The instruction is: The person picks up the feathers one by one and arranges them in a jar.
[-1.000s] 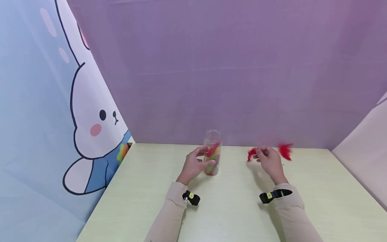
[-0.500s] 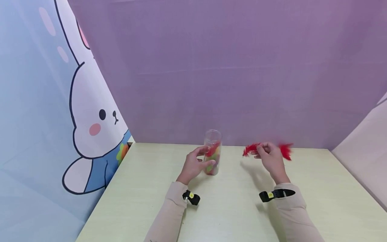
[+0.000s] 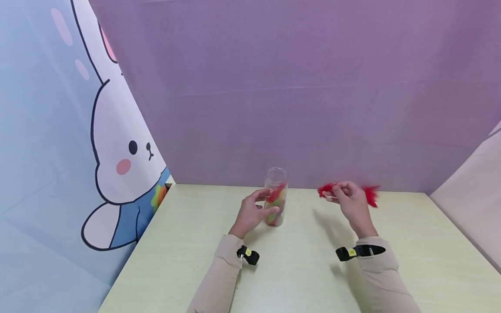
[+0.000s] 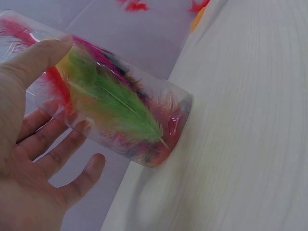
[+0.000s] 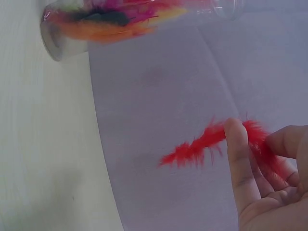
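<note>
My left hand point(image 3: 252, 212) grips a tall clear jar point(image 3: 276, 174) standing on the table, thumb on one side and fingers on the other. Packed inside are colourful feathers; a green feather point(image 4: 118, 98) lies against the wall in the left wrist view, and an orange feather point(image 5: 106, 31) shows in the right wrist view. To the right of the jar, above the table, my right hand point(image 3: 352, 208) pinches a fluffy red feather point(image 5: 195, 148) between thumb and fingers. Its tip points left. Fingers cover part of it.
Another red feather point(image 3: 371, 196) lies just beyond the right hand, partly hidden by it. The pale table point(image 3: 289, 269) ends at a purple cloth backdrop point(image 3: 297, 95). A curtain with a cartoon rabbit point(image 3: 125, 148) hangs on the left.
The right hand has risen slightly and shifted a little right. The red feather it pinches swung from hanging downward to lying more level. Left hand and jar stay put.
</note>
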Action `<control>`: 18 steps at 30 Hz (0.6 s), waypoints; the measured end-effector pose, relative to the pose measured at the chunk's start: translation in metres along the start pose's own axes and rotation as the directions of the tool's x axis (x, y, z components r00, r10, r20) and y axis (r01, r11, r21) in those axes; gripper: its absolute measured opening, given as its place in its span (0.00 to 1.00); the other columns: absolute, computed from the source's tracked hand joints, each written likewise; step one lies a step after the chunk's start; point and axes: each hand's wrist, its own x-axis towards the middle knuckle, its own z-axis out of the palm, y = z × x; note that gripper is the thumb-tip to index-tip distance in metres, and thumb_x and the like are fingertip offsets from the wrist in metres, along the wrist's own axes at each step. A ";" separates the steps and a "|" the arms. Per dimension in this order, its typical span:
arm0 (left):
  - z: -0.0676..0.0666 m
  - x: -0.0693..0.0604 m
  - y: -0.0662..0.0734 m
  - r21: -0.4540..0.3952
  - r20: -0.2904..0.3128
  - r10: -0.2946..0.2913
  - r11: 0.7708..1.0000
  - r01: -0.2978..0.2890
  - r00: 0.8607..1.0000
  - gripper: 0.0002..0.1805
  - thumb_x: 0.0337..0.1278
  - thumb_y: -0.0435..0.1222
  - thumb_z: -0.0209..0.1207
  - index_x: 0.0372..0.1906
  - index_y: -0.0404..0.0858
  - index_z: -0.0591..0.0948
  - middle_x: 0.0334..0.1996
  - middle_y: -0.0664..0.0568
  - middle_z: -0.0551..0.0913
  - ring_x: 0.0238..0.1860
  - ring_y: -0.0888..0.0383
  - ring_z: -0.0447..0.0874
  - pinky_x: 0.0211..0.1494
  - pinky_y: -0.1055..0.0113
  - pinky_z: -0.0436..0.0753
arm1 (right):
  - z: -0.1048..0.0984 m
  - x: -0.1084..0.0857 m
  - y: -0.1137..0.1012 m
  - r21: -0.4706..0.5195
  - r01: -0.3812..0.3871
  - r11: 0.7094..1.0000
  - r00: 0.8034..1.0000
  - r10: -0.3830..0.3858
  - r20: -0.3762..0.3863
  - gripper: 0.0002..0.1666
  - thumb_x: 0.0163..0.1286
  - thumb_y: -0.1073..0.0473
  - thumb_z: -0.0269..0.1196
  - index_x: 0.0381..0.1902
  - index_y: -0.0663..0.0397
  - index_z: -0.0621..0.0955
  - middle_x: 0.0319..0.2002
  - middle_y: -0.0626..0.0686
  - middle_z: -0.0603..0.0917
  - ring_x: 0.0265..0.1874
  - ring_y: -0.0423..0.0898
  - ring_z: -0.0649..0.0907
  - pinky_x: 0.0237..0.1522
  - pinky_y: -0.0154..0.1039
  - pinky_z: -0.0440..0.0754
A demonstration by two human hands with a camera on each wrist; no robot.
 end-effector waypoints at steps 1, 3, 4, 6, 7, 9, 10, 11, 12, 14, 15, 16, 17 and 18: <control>0.000 0.000 0.000 0.002 0.000 -0.002 1.000 0.002 1.000 0.35 0.50 0.49 0.77 0.65 0.52 0.79 0.60 0.57 0.84 0.62 0.54 0.79 0.63 0.53 0.82 | 0.001 -0.001 0.000 0.009 0.007 1.000 1.000 -0.007 0.005 0.14 0.79 0.59 0.58 0.49 0.68 0.73 0.36 0.40 0.87 0.37 0.35 0.91 0.44 0.28 0.87; 0.000 -0.001 0.000 0.004 0.001 -0.003 1.000 0.003 1.000 0.35 0.50 0.49 0.77 0.65 0.52 0.79 0.60 0.57 0.84 0.62 0.54 0.79 0.62 0.53 0.82 | 0.001 -0.002 -0.001 0.018 0.023 1.000 1.000 -0.023 0.011 0.15 0.79 0.59 0.58 0.50 0.68 0.73 0.37 0.40 0.87 0.38 0.35 0.91 0.44 0.31 0.88; 0.000 -0.001 0.000 0.004 0.001 -0.003 1.000 0.003 1.000 0.35 0.50 0.49 0.77 0.65 0.52 0.79 0.60 0.57 0.84 0.62 0.54 0.79 0.62 0.53 0.82 | 0.001 -0.002 -0.001 0.010 0.025 1.000 1.000 -0.025 0.012 0.15 0.79 0.58 0.58 0.50 0.67 0.73 0.38 0.40 0.87 0.38 0.34 0.91 0.44 0.31 0.88; 0.001 -0.001 0.000 0.002 0.001 -0.003 1.000 0.003 1.000 0.35 0.50 0.49 0.77 0.65 0.52 0.79 0.60 0.57 0.84 0.62 0.54 0.79 0.62 0.52 0.82 | 0.001 -0.003 -0.002 -0.014 0.027 1.000 1.000 -0.027 0.011 0.15 0.79 0.57 0.58 0.51 0.65 0.74 0.39 0.39 0.86 0.39 0.33 0.90 0.44 0.30 0.88; 0.001 -0.001 0.000 0.001 0.001 -0.003 1.000 0.003 1.000 0.35 0.50 0.49 0.77 0.65 0.52 0.79 0.60 0.57 0.84 0.62 0.54 0.79 0.62 0.52 0.82 | 0.001 -0.003 -0.003 -0.019 0.025 1.000 1.000 -0.025 0.010 0.15 0.79 0.56 0.58 0.52 0.63 0.74 0.40 0.39 0.86 0.39 0.33 0.90 0.45 0.30 0.88; 0.001 -0.001 0.000 -0.003 0.002 -0.002 1.000 0.002 1.000 0.35 0.50 0.49 0.77 0.65 0.52 0.79 0.60 0.57 0.84 0.62 0.54 0.79 0.63 0.51 0.82 | 0.000 -0.004 -0.004 -0.029 0.024 0.999 1.000 -0.024 0.009 0.14 0.80 0.56 0.56 0.54 0.60 0.76 0.41 0.39 0.86 0.39 0.33 0.90 0.45 0.29 0.87; 0.001 -0.001 0.000 -0.004 0.002 0.000 1.000 0.000 1.000 0.35 0.50 0.49 0.77 0.65 0.52 0.79 0.60 0.57 0.84 0.62 0.53 0.79 0.63 0.51 0.82 | 0.000 -0.004 -0.005 -0.021 0.022 1.000 1.000 -0.022 0.011 0.13 0.81 0.56 0.55 0.55 0.59 0.76 0.43 0.40 0.85 0.39 0.33 0.90 0.45 0.28 0.87; 0.001 -0.001 0.000 -0.006 0.002 0.000 1.000 0.000 1.000 0.35 0.50 0.49 0.77 0.65 0.52 0.79 0.59 0.57 0.84 0.62 0.53 0.79 0.63 0.51 0.81 | 0.000 -0.004 -0.005 -0.019 0.024 1.000 1.000 -0.024 0.015 0.14 0.81 0.57 0.54 0.56 0.58 0.76 0.44 0.40 0.85 0.39 0.33 0.90 0.46 0.28 0.87; 0.001 -0.001 0.000 -0.006 0.001 0.002 1.000 -0.002 1.000 0.35 0.50 0.49 0.77 0.65 0.52 0.79 0.59 0.57 0.84 0.62 0.53 0.79 0.63 0.51 0.82 | -0.001 -0.004 -0.006 -0.010 0.025 1.000 1.000 -0.024 0.020 0.14 0.81 0.58 0.54 0.57 0.58 0.77 0.45 0.41 0.85 0.40 0.34 0.90 0.46 0.27 0.86; 0.001 -0.001 0.000 -0.005 0.000 0.004 1.000 -0.004 1.000 0.34 0.50 0.49 0.77 0.65 0.51 0.79 0.59 0.56 0.84 0.62 0.53 0.80 0.63 0.51 0.82 | -0.001 -0.005 -0.006 -0.013 0.039 0.999 0.999 -0.038 0.031 0.14 0.79 0.61 0.54 0.59 0.57 0.77 0.45 0.41 0.85 0.40 0.34 0.89 0.47 0.26 0.86; 0.001 -0.001 0.001 -0.004 -0.001 0.005 1.000 -0.005 1.000 0.34 0.50 0.49 0.77 0.65 0.51 0.79 0.59 0.56 0.84 0.62 0.53 0.80 0.62 0.51 0.82 | -0.002 -0.005 -0.006 -0.016 0.049 0.999 0.998 -0.048 0.039 0.15 0.78 0.63 0.56 0.60 0.58 0.77 0.45 0.41 0.85 0.40 0.34 0.89 0.48 0.26 0.85; 0.001 -0.001 0.001 -0.003 -0.001 0.005 1.000 -0.005 1.000 0.34 0.50 0.49 0.77 0.65 0.51 0.79 0.59 0.56 0.84 0.62 0.53 0.80 0.62 0.52 0.82 | -0.002 -0.005 -0.007 -0.023 0.059 0.998 0.997 -0.058 0.044 0.16 0.77 0.64 0.57 0.60 0.58 0.77 0.45 0.40 0.86 0.40 0.34 0.89 0.48 0.26 0.85; 0.002 -0.001 0.001 -0.002 -0.002 0.004 1.000 -0.004 1.000 0.34 0.50 0.49 0.77 0.65 0.52 0.79 0.59 0.57 0.84 0.62 0.53 0.80 0.62 0.52 0.82 | -0.002 -0.005 -0.007 -0.041 0.071 0.997 0.996 -0.069 0.047 0.17 0.76 0.64 0.59 0.60 0.58 0.77 0.44 0.39 0.86 0.41 0.33 0.89 0.48 0.25 0.85; 0.002 -0.001 0.001 -0.001 -0.002 0.003 1.000 -0.003 1.000 0.34 0.50 0.49 0.77 0.65 0.52 0.79 0.60 0.57 0.84 0.62 0.54 0.80 0.62 0.52 0.82 | -0.002 -0.005 -0.007 -0.052 0.081 0.995 0.996 -0.079 0.048 0.18 0.75 0.65 0.62 0.60 0.58 0.78 0.44 0.38 0.87 0.41 0.33 0.89 0.48 0.24 0.84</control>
